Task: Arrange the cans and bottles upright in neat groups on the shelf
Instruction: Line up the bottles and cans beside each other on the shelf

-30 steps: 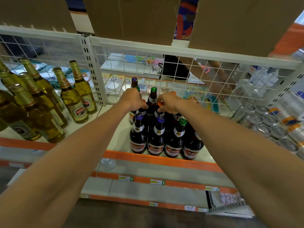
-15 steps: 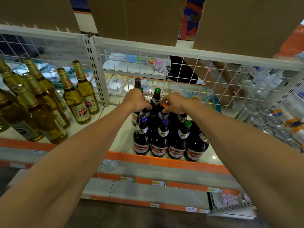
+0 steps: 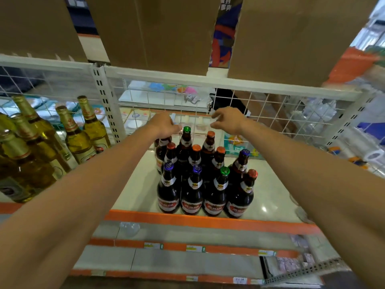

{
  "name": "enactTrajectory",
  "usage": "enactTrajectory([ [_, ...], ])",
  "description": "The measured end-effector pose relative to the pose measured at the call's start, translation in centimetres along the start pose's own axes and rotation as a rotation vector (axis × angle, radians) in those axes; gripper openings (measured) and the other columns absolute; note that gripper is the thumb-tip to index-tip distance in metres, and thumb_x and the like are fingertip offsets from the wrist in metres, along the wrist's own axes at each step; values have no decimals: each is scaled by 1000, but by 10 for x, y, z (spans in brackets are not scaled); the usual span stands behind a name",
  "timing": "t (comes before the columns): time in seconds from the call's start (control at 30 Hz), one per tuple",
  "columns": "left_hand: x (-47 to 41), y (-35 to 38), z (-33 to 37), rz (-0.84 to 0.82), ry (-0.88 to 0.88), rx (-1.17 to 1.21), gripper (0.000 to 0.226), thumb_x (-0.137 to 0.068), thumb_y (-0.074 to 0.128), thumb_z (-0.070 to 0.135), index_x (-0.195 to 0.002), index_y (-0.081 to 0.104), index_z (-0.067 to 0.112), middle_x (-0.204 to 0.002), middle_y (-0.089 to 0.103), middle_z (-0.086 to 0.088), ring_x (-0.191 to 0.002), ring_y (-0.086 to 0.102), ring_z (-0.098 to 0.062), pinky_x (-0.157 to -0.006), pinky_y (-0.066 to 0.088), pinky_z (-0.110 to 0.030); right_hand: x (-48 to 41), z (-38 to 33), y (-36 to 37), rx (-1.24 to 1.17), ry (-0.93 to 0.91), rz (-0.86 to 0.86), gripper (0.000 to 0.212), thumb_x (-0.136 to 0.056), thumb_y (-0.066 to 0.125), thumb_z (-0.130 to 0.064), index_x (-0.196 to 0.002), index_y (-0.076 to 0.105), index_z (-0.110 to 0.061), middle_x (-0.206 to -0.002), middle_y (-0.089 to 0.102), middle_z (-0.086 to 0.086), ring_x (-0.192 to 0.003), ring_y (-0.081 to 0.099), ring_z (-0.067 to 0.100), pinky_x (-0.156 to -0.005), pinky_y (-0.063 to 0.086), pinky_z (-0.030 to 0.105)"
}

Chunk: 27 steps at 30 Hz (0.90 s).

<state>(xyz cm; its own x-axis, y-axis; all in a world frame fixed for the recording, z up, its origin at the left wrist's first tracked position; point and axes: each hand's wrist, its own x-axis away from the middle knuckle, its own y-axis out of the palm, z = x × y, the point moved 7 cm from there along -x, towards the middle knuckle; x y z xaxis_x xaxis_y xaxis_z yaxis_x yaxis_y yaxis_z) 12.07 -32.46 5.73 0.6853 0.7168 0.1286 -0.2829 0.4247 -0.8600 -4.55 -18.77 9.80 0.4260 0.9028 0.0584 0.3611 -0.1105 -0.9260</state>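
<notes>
Several dark beer bottles [image 3: 192, 190] with red labels and coloured caps stand upright in a tight block on the white shelf [image 3: 137, 192]. My left hand [image 3: 163, 125] is over the back-left bottle [image 3: 161, 151] with its fingers curled. It hides that bottle's cap, and I cannot tell whether it holds the neck. My right hand [image 3: 228, 119] hangs in the air above the back row, over the orange-capped bottle [image 3: 209, 142]. Its fingers are loosely curled and hold nothing.
Several yellow-green bottles [image 3: 77, 138] stand in the shelf bay to the left, past a white upright post [image 3: 106, 105]. A white wire grid [image 3: 270, 113] backs the shelf. Silver cans [image 3: 373, 155] lie at the far right. Cardboard boxes [image 3: 158, 32] sit on the shelf above.
Both hands have risen from the bottle tops in the back rows. The right hand has let go and now hangs free; the view has pulled back and up.
</notes>
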Motion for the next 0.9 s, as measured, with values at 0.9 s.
enactTrajectory([
  [0.9, -49, 63, 84, -46, 119, -124, 33, -83, 77, 27, -79, 68, -4, -72, 59, -16, -65, 53, -27, -58, 38, -31, -26, 90, 36, 133, -36, -95, 31, -89, 72, -26, -108, 62, -5, -98, 54, 8, -88, 50, 26, -73, 37, 31],
])
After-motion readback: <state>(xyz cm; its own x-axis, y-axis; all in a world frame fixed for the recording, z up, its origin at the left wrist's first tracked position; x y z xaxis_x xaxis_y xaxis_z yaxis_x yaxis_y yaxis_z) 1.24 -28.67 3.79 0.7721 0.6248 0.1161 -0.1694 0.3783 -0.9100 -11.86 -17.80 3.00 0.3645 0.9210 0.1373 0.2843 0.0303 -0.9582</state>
